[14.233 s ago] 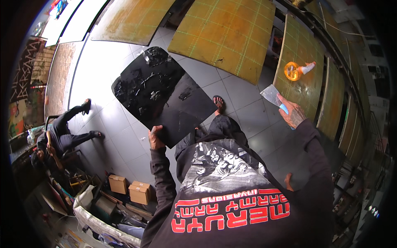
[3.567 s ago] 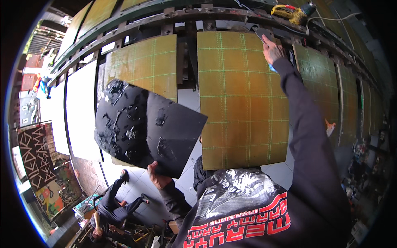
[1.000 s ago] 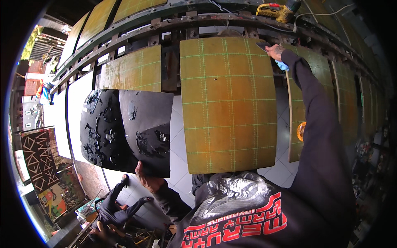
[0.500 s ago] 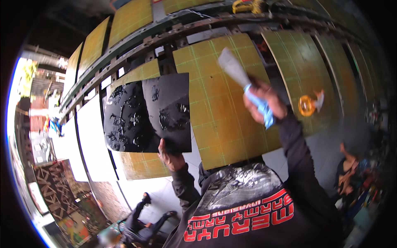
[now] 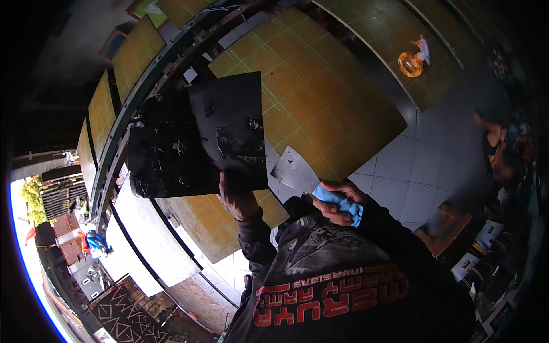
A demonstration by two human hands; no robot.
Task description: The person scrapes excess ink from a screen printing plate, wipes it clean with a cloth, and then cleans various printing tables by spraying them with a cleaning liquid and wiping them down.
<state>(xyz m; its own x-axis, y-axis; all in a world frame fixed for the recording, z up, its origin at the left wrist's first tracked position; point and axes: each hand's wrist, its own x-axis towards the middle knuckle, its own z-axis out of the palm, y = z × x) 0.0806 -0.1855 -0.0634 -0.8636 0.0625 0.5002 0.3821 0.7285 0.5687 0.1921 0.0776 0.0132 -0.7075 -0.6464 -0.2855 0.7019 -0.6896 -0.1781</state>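
My left hand (image 5: 236,201) grips the lower edge of a stiff black sheet (image 5: 226,108), with the fingers partly hidden at its edge. Glossy wet-looking smears and ragged patches cover the face of the sheet. In my right hand (image 5: 349,197) is a broad-bladed scraper (image 5: 296,171), its handle wrapped in light blue material and its blade pointing up and left. The blade carries small dark marks and is apart from the black sheet. Behind the scraper lies a yellow-brown board (image 5: 309,97) ruled with green lines.
More ruled boards (image 5: 372,28) stand in a row along a dark metal rail (image 5: 123,108). An orange tape roll (image 5: 410,64) rests on one at the right. White panels (image 5: 151,234) are at the left. A wooden stool (image 5: 449,228) and another person (image 5: 494,137) are at the right.
My right hand has brought the scraper down and toward my body. My view has turned, so the boards and tape roll sit higher. The left hand still holds the black sheet.
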